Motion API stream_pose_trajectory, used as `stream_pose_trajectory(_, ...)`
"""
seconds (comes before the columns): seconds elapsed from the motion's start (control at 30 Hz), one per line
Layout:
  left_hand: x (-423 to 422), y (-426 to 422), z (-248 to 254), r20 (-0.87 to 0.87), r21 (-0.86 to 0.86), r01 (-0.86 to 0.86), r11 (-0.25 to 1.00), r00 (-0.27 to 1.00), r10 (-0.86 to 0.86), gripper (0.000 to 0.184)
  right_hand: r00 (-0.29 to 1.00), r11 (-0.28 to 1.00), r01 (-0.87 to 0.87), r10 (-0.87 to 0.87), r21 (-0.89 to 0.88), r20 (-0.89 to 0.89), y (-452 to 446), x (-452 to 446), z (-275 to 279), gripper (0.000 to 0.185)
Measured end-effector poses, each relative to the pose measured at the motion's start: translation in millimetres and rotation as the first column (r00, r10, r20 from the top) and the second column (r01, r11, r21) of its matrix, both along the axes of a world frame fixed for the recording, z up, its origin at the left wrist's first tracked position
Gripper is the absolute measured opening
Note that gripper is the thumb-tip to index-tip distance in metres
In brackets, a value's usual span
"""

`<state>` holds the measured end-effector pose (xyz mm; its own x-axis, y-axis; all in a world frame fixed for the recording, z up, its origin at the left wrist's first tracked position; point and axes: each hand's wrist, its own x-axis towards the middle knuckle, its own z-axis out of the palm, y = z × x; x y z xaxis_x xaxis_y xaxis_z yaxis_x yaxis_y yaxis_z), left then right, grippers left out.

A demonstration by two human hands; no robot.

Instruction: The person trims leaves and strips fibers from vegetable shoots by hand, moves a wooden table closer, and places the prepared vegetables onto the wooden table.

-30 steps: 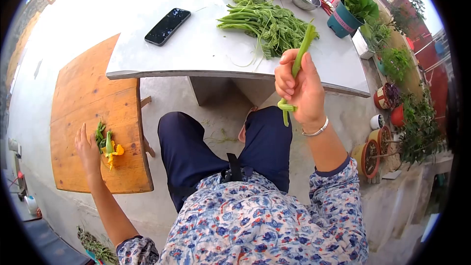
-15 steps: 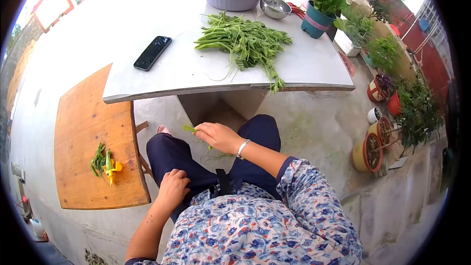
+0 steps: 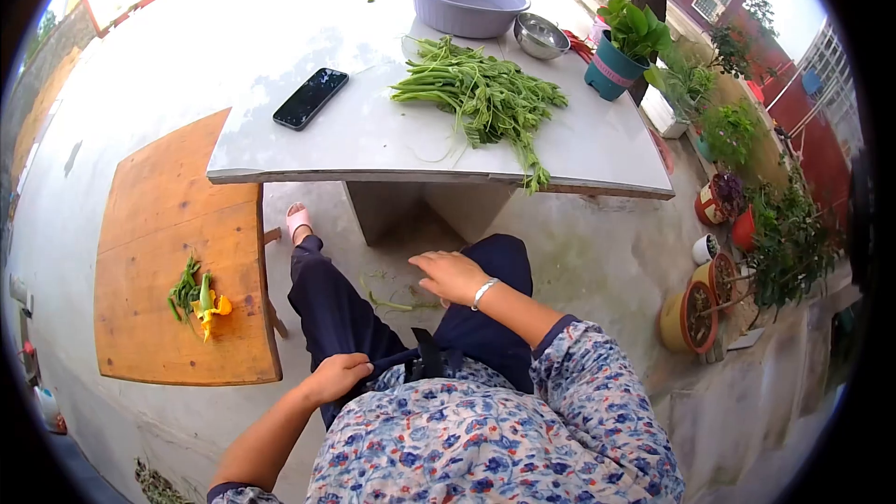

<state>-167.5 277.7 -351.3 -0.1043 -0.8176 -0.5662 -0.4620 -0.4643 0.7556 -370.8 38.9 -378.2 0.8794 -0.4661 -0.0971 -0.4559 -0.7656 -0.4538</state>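
My right hand (image 3: 452, 277) hovers over my right thigh, its fingers stretched out and nothing held in them. Below it, a green stem (image 3: 394, 305) and thin scraps show against the concrete floor. At my left hip, my left hand (image 3: 340, 376) is closed on the dark cloth of my trousers (image 3: 341, 303). A heap of leafy green stems (image 3: 481, 98) lies on the white table (image 3: 308, 154), its tips hanging over the front edge. On the wooden bench (image 3: 177, 215) to my left are a small pile of green pieces (image 3: 186, 287) and a yellow flower (image 3: 214, 310).
A black phone (image 3: 311, 98) lies on the white table. Toward its back stand a purple basin (image 3: 467, 5), a metal bowl (image 3: 541, 37) and a potted plant (image 3: 618, 65). Flowerpots (image 3: 691, 317) line the right side. A table support (image 3: 392, 210) stands beyond my knees.
My right hand has let go of a green stem, and its fingers have straightened. My left hand has drawn back from the thigh to the hip, taking hold of cloth. My left leg has stretched forward.
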Motion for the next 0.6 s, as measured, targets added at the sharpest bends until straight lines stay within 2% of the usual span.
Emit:
stream_pose_trajectory(0.07,3,-4,-4,-0.014,0.066,0.059,0.996,0.998,-0.058,0.031,0.993,0.993,0.074,-0.065,-0.094,0.101,-3,-34,13,0.041)
stream_pose_trajectory(0.13,-3,-3,-4,0.015,-0.002,0.095,0.995,0.995,-0.095,0.032,0.977,0.962,0.182,-0.154,-0.205,0.145,1,-67,34,0.037)
stream_pose_trajectory(0.17,-5,-4,-8,0.074,-0.043,0.187,0.981,0.980,-0.184,0.034,0.966,0.940,0.260,-0.249,-0.220,0.076,7,-79,51,0.036)
stream_pose_trajectory(0.2,-6,-6,-9,0.068,-0.037,0.179,0.983,0.982,-0.176,0.034,0.939,0.911,0.336,-0.344,-0.241,0.006,16,-89,64,0.035)
stream_pose_trajectory(0.23,-6,-11,-8,0.080,-0.032,0.243,0.970,0.968,-0.240,0.035,0.941,0.914,0.327,-0.337,-0.238,0.000,23,-96,68,0.035)
stream_pose_trajectory(0.3,-7,-21,-10,0.109,-0.045,0.339,0.940,0.937,-0.333,0.040,0.808,0.857,0.465,-0.514,-0.222,-0.289,35,-107,72,0.038)
stream_pose_trajectory(0.37,-11,-26,-21,0.047,-0.078,0.317,0.945,0.948,-0.314,0.046,0.793,0.864,0.496,-0.488,-0.078,-0.364,43,-111,64,0.040)
stream_pose_trajectory(0.43,-19,-34,-19,0.068,-0.071,0.337,0.939,0.941,-0.333,0.054,0.852,0.843,0.509,-0.465,0.172,-0.242,39,-123,35,0.037)
stream_pose_trajectory(0.47,-22,-35,-17,0.106,-0.134,0.356,0.925,0.933,-0.344,0.056,0.858,0.798,0.512,-0.461,0.319,-0.225,40,-120,36,0.033)
stream_pose_trajectory(0.5,-26,-39,-18,0.179,-0.136,0.398,0.907,0.911,-0.372,0.056,0.867,0.801,0.497,-0.463,0.333,-0.182,41,-120,34,0.030)
stream_pose_trajectory(0.6,-31,-47,-24,0.193,-0.185,0.419,0.889,0.902,-0.385,0.052,0.878,0.764,0.479,-0.422,0.432,-0.227,29,-128,24,0.031)
